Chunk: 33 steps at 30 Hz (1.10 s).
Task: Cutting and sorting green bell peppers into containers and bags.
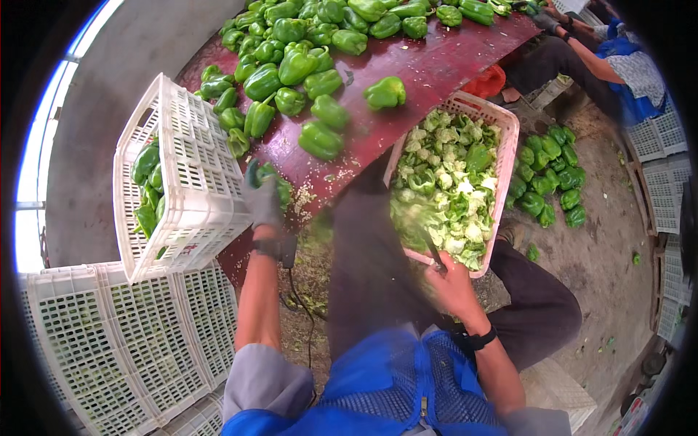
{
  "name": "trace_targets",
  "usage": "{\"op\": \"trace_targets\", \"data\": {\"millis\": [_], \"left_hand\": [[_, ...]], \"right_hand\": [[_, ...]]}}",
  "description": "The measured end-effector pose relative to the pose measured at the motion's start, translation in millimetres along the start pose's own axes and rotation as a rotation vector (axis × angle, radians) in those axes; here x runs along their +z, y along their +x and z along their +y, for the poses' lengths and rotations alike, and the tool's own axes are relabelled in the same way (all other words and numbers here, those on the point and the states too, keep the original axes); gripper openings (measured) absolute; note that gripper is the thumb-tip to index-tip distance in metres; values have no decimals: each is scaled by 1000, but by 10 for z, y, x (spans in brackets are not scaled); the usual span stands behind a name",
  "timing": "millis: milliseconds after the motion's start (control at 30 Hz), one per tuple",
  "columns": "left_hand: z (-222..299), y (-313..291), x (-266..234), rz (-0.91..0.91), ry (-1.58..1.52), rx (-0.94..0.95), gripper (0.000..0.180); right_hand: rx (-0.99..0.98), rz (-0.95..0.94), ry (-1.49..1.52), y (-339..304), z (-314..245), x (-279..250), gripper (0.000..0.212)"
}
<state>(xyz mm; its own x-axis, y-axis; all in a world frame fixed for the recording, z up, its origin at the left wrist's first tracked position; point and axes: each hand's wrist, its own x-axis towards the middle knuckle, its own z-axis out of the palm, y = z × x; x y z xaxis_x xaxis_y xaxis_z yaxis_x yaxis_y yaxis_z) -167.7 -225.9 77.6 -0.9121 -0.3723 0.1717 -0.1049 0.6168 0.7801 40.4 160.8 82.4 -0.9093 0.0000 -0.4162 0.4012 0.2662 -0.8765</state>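
My left hand [264, 202], in a grey glove, is closed around a green bell pepper [282, 190] at the near left edge of the red table [443, 73]. In my bare right hand [452, 285] is a knife [435, 251], its dark blade pointing up over the near side of a pink crate [507, 138]. Pale green pepper cores and scraps [454, 196] fill that crate. Several whole bell peppers [320, 139] lie on the table beyond my left hand, with a larger heap [291, 33] farther back. Motion blurs the area beside the knife.
A white crate [200, 138] with peppers inside stands tilted left of my left hand. More white crates [109, 327] are stacked below it. Peppers [549, 171] are piled on the floor at right. Another person [611, 69] sits at the far right. A cable [302, 305] hangs near my left forearm.
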Motion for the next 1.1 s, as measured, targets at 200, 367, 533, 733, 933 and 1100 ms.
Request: {"op": "trace_targets", "data": {"millis": [200,367,533,733,933,1100], "left_hand": [[426,-774,-228,-153,-359,194,51],[628,-1398,-74,-455,-1497,-211,47],[873,-1845,57,-534,-1731,-525,60],[723,-2135,324,-647,-1744,-688,64],[783,-2415,375,-654,-1123,-137,63],[754,-2546,411,-658,-887,90,55]], "right_hand": [[-113,88,227,-37,-722,238,31],[-422,101,76,-229,-1316,343,23],[-637,335,-225,-262,-1292,467,23],[-307,167,-19,-423,-1169,559,27],[80,-72,428,-286,-958,591,22],[-435,79,-17,-265,-804,618,12]]}}
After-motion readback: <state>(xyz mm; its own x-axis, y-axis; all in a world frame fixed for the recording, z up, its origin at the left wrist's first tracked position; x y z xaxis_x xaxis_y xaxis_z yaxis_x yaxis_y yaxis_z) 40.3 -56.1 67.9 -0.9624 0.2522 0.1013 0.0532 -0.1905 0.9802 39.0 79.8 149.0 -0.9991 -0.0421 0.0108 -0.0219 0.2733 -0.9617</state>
